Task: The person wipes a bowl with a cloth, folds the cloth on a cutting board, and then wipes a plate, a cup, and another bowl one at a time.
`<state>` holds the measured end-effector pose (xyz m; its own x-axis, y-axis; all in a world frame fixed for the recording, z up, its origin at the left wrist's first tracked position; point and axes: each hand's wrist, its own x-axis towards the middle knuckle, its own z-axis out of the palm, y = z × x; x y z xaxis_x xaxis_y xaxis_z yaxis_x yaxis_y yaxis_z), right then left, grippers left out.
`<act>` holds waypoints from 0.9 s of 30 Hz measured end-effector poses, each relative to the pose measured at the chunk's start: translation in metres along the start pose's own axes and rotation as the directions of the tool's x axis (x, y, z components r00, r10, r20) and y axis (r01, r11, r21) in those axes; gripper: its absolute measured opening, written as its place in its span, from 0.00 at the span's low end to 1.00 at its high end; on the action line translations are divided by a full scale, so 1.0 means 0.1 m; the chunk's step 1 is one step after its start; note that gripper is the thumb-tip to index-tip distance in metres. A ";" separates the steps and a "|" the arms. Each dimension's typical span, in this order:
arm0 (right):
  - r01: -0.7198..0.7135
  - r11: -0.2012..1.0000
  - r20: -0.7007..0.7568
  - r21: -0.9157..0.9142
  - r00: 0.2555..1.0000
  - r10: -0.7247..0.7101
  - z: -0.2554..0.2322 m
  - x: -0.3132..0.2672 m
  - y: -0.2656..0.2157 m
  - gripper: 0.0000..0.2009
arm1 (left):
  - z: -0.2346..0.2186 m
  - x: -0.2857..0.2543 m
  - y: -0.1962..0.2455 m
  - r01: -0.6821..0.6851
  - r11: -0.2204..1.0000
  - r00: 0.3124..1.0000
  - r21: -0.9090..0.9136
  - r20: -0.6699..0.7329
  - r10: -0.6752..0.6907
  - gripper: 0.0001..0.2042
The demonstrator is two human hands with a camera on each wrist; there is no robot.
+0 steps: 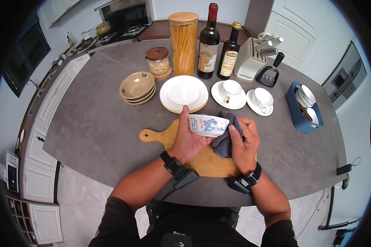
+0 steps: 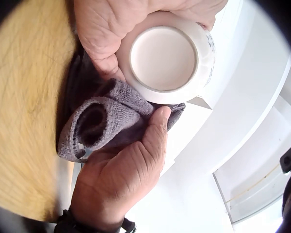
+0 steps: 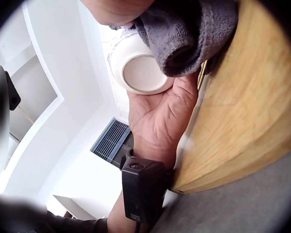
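My left hand [image 1: 189, 144] grips a small white bowl [image 1: 208, 126] with blue painted scenery and red marks, its thumb up at the left rim. The bowl is held above a wooden cutting board [image 1: 212, 164]. In the left wrist view its plain round base [image 2: 164, 59] faces the camera. A dark grey cloth [image 1: 223, 145] is pinched in my right hand [image 1: 245, 144] and lies against the bowl's right side, with folds hanging below. The left wrist view shows the right thumb [image 2: 157, 128] pressing the cloth near the bowl's edge.
Behind the board stand stacked brown bowls [image 1: 137, 87], white plates [image 1: 184, 91], and two cups on saucers [image 1: 231, 103]. Farther back are a pasta jar [image 1: 183, 45], two bottles [image 1: 208, 49] and a knife block [image 1: 251, 59]. A blue bin [image 1: 303, 119] with dishes sits right.
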<state>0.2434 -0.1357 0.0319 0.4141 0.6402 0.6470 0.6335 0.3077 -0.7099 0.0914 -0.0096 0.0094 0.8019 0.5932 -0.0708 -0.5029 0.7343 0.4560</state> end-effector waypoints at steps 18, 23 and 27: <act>-0.035 0.998 0.035 0.046 0.999 0.033 -0.01 -0.02 -0.13 0.11 | 0.03 -0.04 -0.01 -0.053 0.998 0.999 0.038 -0.007 0.054 0.35; -0.119 0.985 0.042 0.129 0.993 0.114 0.01 -0.02 -0.12 0.10 | 0.00 -0.04 -0.03 -0.071 0.996 0.997 0.060 0.012 0.070 0.34; -0.129 0.980 0.054 0.153 0.991 0.122 0.01 -0.03 -0.11 0.10 | -0.03 -0.04 -0.05 -0.102 0.989 0.994 0.109 0.039 0.099 0.33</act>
<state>0.2338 -0.1404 0.0375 0.4522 0.7100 0.5398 0.4675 0.3267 -0.8214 0.0893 -0.0145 0.0047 0.7604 0.6494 0.0092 -0.5442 0.6294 0.5547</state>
